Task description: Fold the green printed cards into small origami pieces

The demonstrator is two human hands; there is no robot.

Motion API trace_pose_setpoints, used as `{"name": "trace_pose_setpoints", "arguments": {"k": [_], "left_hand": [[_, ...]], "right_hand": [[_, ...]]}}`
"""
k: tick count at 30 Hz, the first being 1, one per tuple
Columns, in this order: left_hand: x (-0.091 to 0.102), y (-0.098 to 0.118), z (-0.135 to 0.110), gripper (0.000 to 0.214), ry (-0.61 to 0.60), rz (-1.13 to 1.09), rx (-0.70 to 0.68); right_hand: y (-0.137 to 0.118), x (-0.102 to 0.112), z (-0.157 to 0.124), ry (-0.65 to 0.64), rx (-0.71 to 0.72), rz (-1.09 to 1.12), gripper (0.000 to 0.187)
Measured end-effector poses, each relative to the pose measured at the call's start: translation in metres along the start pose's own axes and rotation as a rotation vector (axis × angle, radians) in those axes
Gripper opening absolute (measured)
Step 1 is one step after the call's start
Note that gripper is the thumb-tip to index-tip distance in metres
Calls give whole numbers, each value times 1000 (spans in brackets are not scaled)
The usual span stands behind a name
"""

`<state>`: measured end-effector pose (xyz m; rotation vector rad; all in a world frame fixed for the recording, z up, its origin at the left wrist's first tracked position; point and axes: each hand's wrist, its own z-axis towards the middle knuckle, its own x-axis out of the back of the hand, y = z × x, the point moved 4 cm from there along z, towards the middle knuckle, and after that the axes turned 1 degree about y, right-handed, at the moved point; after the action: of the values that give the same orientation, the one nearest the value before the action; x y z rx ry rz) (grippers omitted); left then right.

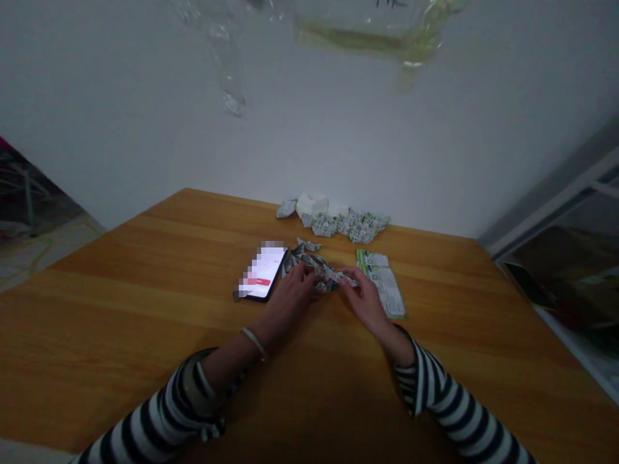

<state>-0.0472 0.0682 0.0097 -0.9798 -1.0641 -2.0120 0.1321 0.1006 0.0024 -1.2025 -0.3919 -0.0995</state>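
Note:
Crumpled printed paper (316, 265) lies on the table between my two hands. My left hand (293, 290) has its fingers curled onto the near left side of the paper, fingertips partly hidden. My right hand (363, 298) pinches the right end of it between thumb and fingers. Just left of the paper lies a phone (264, 274) with its screen lit. A flat green-and-white printed leaflet (389, 287) rests beside my right hand. One small folded scrap of paper (309, 245) sits just beyond the crumpled piece.
Several crumpled papers (358, 224) lie along the table's far edge, against the white wall (338, 142). The wooden table (120, 309) extends to both sides. Clear and yellowish tape (358, 38) sticks to the wall. A shelf frame (575, 193) stands at the right.

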Motion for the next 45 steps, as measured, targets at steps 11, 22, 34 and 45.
{"name": "trace_pose_setpoints", "arguments": {"k": [11, 22, 34, 45], "left_hand": [[-5, -2, -8, 15, 84, -539, 231], [-3, 5, -17, 14, 60, -726, 278], [2, 7, -19, 11, 63, -698, 275], [8, 6, -10, 10, 78, -710, 338]], "right_hand": [[2, -16, -19, 46, -243, 301, 25], [2, -18, -33, 86, -433, 239, 23], [-2, -16, -32, 69, -415, 216, 20], [-1, -17, -32, 29, -341, 178, 19]]}}
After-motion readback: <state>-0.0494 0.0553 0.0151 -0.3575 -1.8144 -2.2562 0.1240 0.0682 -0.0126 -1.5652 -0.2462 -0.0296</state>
